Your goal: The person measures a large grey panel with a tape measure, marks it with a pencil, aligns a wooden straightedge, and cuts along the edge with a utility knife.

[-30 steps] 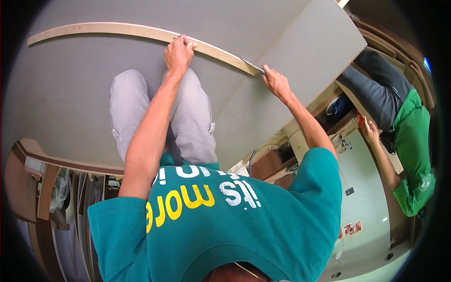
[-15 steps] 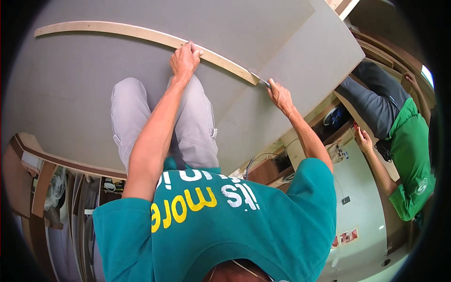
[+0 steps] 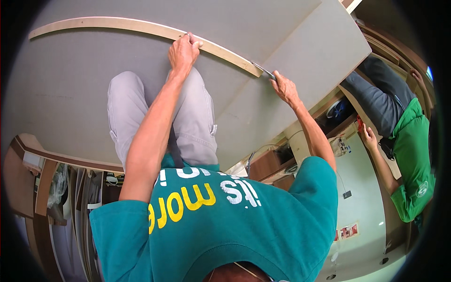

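Observation:
A long, narrow, pale wooden strip (image 3: pixel 108 22) lies across a large grey panel (image 3: pixel 70 94) in front of my knees. My left hand (image 3: pixel 184 52) grips the strip a little right of its middle, fingers curled over its far edge and thumb along the top. In my right hand (image 3: pixel 284 88) is a thin metal-bladed tool (image 3: pixel 264 70); its exact kind cannot be made out. The blade's tip rests at the far edge of the strip, close to its right end. The handle is mostly hidden inside my closed fingers.
My bent knees (image 3: pixel 190 108) are on the panel. At the right, a person in a green shirt (image 3: pixel 411 155) holds a small red thing (image 3: pixel 360 124). Wooden boards and shelving (image 3: pixel 44 188) stand at the lower left. An open brown compartment (image 3: pixel 263 165) lies beyond the panel's near edge.
The whole view has shifted slightly. My right hand and the bladed tool have moved a little up and right in the picture, with more of the blade showing. My left hand keeps its grip.

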A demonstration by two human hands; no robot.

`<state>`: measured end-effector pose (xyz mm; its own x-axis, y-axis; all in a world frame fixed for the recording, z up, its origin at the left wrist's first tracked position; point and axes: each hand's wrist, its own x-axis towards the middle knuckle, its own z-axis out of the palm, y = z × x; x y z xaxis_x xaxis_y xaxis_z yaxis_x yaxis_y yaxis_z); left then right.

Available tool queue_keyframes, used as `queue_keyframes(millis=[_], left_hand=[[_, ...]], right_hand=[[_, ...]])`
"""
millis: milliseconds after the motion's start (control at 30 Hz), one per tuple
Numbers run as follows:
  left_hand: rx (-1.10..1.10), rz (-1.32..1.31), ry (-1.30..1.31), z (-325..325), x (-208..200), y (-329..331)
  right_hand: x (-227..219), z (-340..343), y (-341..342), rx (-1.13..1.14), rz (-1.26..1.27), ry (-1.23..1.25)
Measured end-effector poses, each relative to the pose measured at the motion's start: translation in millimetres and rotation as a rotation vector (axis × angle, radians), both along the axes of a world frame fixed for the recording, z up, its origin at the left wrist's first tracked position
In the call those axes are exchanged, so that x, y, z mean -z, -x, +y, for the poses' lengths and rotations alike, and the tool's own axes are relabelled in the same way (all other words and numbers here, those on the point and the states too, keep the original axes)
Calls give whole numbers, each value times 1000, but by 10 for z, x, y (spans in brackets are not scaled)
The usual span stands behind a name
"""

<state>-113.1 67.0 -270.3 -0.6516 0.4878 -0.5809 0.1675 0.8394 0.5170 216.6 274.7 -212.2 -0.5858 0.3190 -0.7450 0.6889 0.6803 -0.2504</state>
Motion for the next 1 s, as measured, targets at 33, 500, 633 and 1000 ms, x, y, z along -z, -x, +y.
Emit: queue_keyframes(millis=[33,500,633,1000], left_hand=[[-4,-7,11,-5,-3,-10],[15,50,-15,-57,74,-33],[12,8,18,-39,47,3],[11,117,-104,-149,141,-68]], right_hand=[[-8,3,-15,16,-12,13],[1,33,-72,-84,57,-56],[3,49,-67,-98,18,-85],[-361,414,598,297,84,-142]])
